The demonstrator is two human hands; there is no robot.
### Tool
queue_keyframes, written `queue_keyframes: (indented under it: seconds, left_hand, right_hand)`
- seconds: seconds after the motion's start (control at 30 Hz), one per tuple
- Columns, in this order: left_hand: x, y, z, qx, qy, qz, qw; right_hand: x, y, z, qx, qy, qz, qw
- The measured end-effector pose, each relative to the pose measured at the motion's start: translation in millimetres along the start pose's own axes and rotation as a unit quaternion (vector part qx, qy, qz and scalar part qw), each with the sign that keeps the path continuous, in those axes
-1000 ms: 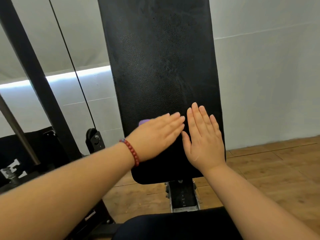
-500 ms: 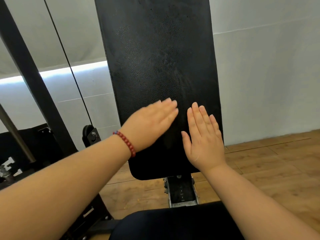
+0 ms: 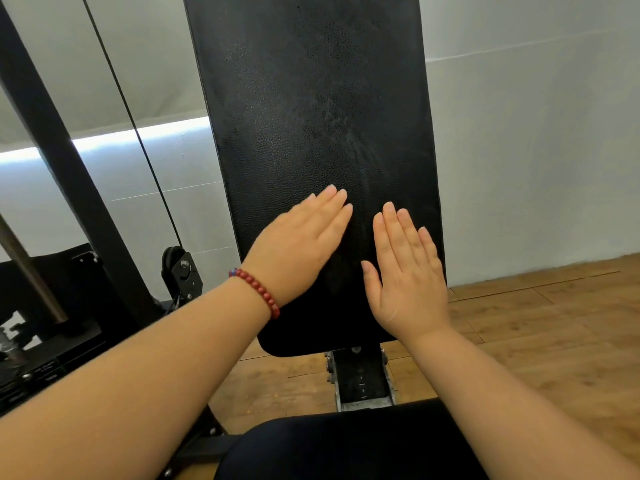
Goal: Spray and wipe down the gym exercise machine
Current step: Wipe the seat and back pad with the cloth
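1. The seat [image 3: 346, 445] is nearest, just below the back pad's lower edge. It is dark, matte and padded, with a rounded front.
2. Between the seat and the back pad stands a grey metal bracket [image 3: 362, 379]. It is scuffed, bolted and hard-edged. I judge it would need fingertip wiping rather than a flat palm.
3. The left hand [image 3: 301, 244] lies released and flat on the lower left of the back pad, fingers straight and together, grasping nothing I can see. A red bead bracelet [image 3: 258, 289] circles the wrist. Whether a cloth sits under the palm cannot be told.
4. The right hand [image 3: 405, 275] lies flat too, on the lower right of the back pad. Its fingers are straight and its thumb is spread. It is just beside the left hand, not touching it.
5. The back pad [image 3: 311, 116] is tall, with rounded lower corners, and is covered in black pebbled vinyl. Pale streaks and fine specks show above the hands.
   - This looks like the wiping step.
   - The grain probably traps liquid, so use firm, even pressure.
   - Make long overlapping strokes up towards the streaks, and include the side edges.
6. Left of the back pad are a black pulley [image 3: 180, 268], a thin cable [image 3: 138, 140] and a steel post [image 3: 62, 168].
7. Right of the back pad is a wooden floor [image 3: 554, 323], and behind it a pale smooth wall [image 3: 519, 133].
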State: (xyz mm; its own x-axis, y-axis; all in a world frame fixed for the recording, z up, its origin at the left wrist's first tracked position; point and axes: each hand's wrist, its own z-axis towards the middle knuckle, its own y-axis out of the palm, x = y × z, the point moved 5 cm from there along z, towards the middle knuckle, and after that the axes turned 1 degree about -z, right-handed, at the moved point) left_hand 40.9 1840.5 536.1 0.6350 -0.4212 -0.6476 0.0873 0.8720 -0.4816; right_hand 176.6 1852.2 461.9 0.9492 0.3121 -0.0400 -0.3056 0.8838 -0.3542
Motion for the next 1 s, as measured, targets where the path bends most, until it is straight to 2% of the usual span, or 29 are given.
queue_keyframes:
  seconds: [0.17,0.33,0.37,0.5,0.57,0.67,0.77,0.9,1.0]
  left_hand:
    - [17,11,-18,-0.069,0.038,-0.002,0.997]
    - [8,2,-14,-0.060,0.128,-0.016,0.990]
    - [3,-1,-10,-0.047,0.124,-0.011,0.991]
    - [9,1,-3,0.004,-0.007,-0.011,1.000]
    - [32,8,-17,-0.029,0.003,-0.018,0.999]
    - [47,9,-39,-0.082,0.068,-0.030,0.994]
    - [36,1,-37,-0.086,0.118,-0.026,0.989]
    - [13,-4,-10,-0.032,0.011,-0.010,0.999]
    - [38,9,-25,-0.069,0.023,0.006,0.997]
  right_hand:
    - [1,1,0,0.000,-0.003,0.000,1.000]
    - [1,0,0,0.007,-0.004,0.006,1.000]
    - [0,-1,0,0.009,-0.004,0.006,1.000]
    - [1,0,-1,0.013,-0.002,0.004,1.000]
    - [1,0,-1,0.011,-0.006,0.005,1.000]
    - [2,1,-2,0.006,-0.007,0.006,1.000]
    - [1,0,-3,0.009,-0.002,0.001,1.000]
    - [1,0,-3,0.001,-0.003,0.001,1.000]
    - [1,0,-4,0.005,-0.003,0.003,1.000]
